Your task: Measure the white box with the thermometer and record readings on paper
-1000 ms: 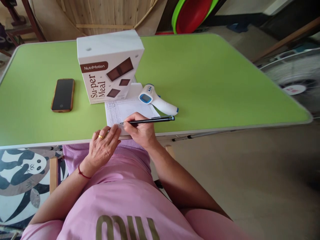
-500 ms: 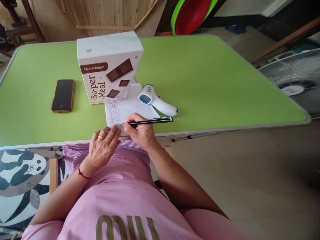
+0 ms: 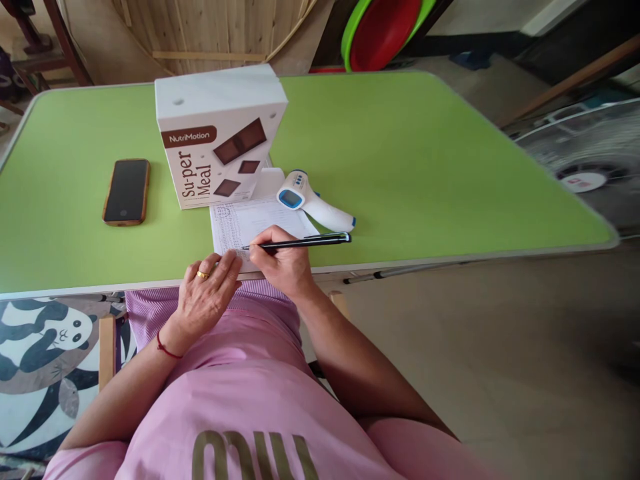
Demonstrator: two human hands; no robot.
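My right hand pinches a black pen, its tip against a sheet of paper with rows of small marks and writing. Flat across the paper's lower left corner and the table edge lies my left hand, fingers stretched out, a gold ring on one of them. It holds nothing. Behind the paper stands a white box printed "NutriMotion Su-per Meal", hiding part of what is behind it. A white and blue infrared thermometer rests at the paper's upper right.
A smartphone in a brown case lies left of the box on the green table. Beyond the table are red and green basins and a round wooden board. An electric fan stands at the right.
The pen and my right hand have shifted slightly to the right over the paper. My left hand stays in place.
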